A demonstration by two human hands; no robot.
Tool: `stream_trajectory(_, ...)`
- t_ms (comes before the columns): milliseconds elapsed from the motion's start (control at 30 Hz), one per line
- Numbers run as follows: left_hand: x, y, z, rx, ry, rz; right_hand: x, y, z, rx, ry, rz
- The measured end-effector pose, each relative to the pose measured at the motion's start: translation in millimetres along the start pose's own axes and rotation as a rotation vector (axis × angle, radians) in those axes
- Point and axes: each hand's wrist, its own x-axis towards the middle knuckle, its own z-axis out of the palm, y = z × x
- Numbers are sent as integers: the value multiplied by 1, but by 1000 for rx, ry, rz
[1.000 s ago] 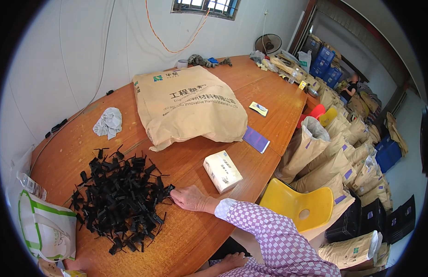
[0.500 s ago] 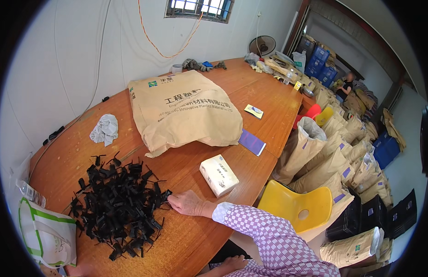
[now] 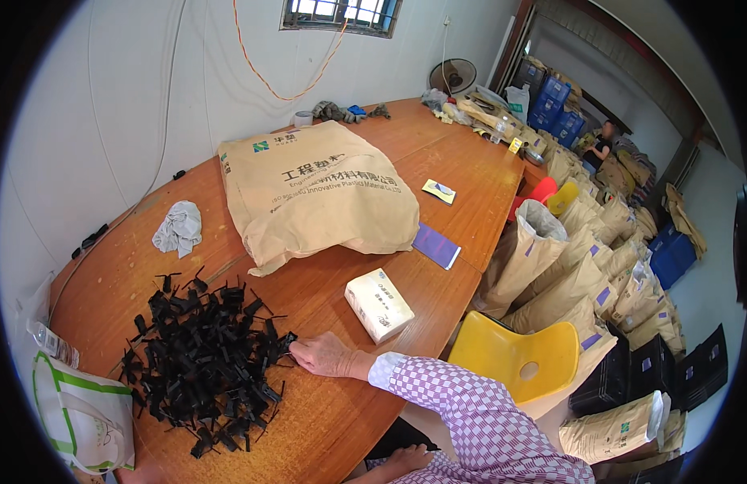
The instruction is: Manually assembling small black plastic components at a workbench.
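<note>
Far left of the fingers, a green-and-white bag (image 3: 79, 415). The black plastic pieces (image 3: 200, 355) are heaped on the tabletop (image 3: 325, 419). The right hand (image 3: 325, 355) lies palm down, fingers (image 3: 297, 348) touching the heap's edge — whether they pinch one I cannot tell. This looks like picking; freeing one piece needs a fine pinch. Just right — a white box (image 3: 379, 304), with a tan sack (image 3: 321, 194) beyond. The left hand (image 3: 409, 460) sits low and unclear.

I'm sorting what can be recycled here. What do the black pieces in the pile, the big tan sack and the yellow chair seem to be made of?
The black pieces by the right hand look like moulded plastic: matt, thin, with stiff prongs. The big tan sack looks like kraft paper, dull and creased, though a woven lining cannot be ruled out. The yellow chair looks like hard plastic, smooth with a slight sheen.
</note>
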Motion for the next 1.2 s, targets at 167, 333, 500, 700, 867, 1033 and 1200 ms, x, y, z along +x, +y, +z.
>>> stream_trajectory(167,1,3,-8,-14,-74,-25,-1,0,-1,13,-18,14)
stream_trajectory(333,-1,4,-13,-23,-114,-29,-2,2,2,5,-11,11)
stream_trajectory(500,-1,5,-14,-32,-119,-43,-3,4,9,2,-11,7)
stream_trajectory(700,-16,10,-18,-10,20,-55,-3,2,9,-18,0,11)
stream_trajectory(867,-15,10,-21,-59,54,-55,-5,7,7,-47,9,36)
stream_trajectory(1033,-11,-4,10,107,539,40,-3,9,12,5,34,32)
stream_trajectory(1200,-11,-12,23,174,499,112,-8,10,12,3,68,26)
